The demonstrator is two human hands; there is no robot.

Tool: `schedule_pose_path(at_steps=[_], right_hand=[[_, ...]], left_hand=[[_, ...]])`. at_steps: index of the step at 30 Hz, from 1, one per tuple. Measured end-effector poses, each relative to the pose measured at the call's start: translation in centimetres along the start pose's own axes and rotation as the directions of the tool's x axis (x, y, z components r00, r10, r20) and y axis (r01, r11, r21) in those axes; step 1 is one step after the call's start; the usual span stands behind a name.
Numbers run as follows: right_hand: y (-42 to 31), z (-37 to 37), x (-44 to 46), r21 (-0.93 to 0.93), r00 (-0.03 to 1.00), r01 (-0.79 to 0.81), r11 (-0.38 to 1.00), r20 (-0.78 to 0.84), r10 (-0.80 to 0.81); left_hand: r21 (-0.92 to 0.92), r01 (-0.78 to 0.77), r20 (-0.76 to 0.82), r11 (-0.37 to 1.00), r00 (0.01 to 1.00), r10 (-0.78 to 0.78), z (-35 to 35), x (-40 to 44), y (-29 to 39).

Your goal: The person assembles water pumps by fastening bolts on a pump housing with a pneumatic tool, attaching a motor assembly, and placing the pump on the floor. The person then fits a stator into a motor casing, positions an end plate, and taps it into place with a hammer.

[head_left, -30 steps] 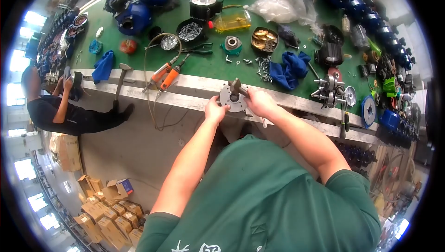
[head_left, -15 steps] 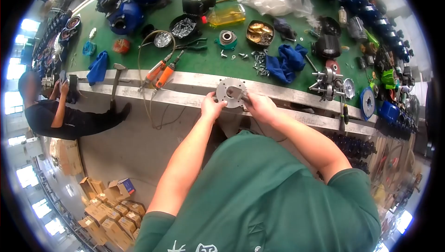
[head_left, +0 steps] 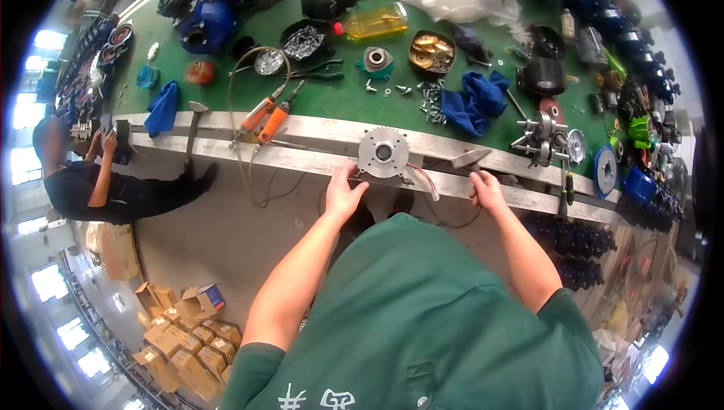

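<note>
A round silver motor end plate (head_left: 369, 155) with a dark central bore and small holes around it sits at the rails along the bench's front edge. Colored wires (head_left: 427, 181) come out at its lower right. My left hand (head_left: 345, 195) is by the lower left rim, thumb and fingers apart; I cannot tell whether a fingertip touches the metal. To the right of the plate, my right hand (head_left: 486, 190) is closed around the handle of a hammer (head_left: 470, 158), whose grey head is over the rails, apart from the plate.
Two orange power screwdrivers (head_left: 273, 123) and another hammer (head_left: 194, 127) lie left along the rails. Behind are a screw bowl (head_left: 303, 40), a yellow-liquid bottle (head_left: 375, 22), a teal flange (head_left: 375, 61) and a blue cloth (head_left: 477, 102). A co-worker (head_left: 98, 191) is at far left.
My right hand has carried the hammer rightward, off the plate's face, uncovering the bore and wires. My left hand's fingers have come away from the plate's front to its lower left.
</note>
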State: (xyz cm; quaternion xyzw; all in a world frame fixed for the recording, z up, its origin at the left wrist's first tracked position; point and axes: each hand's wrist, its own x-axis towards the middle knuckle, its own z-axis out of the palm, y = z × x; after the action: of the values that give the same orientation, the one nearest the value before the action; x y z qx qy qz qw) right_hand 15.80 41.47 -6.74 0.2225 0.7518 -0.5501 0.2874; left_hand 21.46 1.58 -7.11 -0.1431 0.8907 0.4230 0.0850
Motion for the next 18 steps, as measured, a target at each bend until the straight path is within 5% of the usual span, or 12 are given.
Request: schedule_pose_path(at_steps=[2,4,5,8,13,15,18], right_hand=[[2.3,-1.4,1.7,-0.039,0.997,0.008,0.999,-0.078,-0.011],[2.9,-1.3,2.2,-0.506,0.819,0.285,0.814,-0.312,-0.481],[3.2,-2.1,2.1,-0.584,0.863,0.128,0.801,-0.332,-0.380],[1.6,-1.4,1.5,-0.871,0.553,0.250,0.424,-0.231,-0.800],[-2.8,5.9,-0.4,-0.505,0.847,0.490,0.710,0.085,-0.524],[-4.2,9.3,-0.7,-0.626,0.842,0.518,0.583,0.254,-0.476],[-4.2,12.2,0.4,-0.748,0.881,0.395,0.533,0.144,-0.450]], left_hand=[[0.065,-0.033,0.005,0.997,0.999,0.033,-0.3,-0.2,0.1],[0.129,-0.113,0.001,0.985,0.994,0.114,-0.6,0.1,0.7],[0.162,-0.122,-0.008,0.979,0.992,0.125,-0.7,0.2,1.1],[0.252,-0.165,-0.004,0.953,0.985,0.172,-1.0,0.9,2.3],[0.278,-0.292,0.046,0.915,0.956,0.291,-1.4,2.0,1.9],[0.271,-0.263,0.061,0.926,0.965,0.257,-2.0,2.4,2.2],[0.262,-0.287,0.110,0.921,0.957,0.267,-2.7,3.1,2.2]])
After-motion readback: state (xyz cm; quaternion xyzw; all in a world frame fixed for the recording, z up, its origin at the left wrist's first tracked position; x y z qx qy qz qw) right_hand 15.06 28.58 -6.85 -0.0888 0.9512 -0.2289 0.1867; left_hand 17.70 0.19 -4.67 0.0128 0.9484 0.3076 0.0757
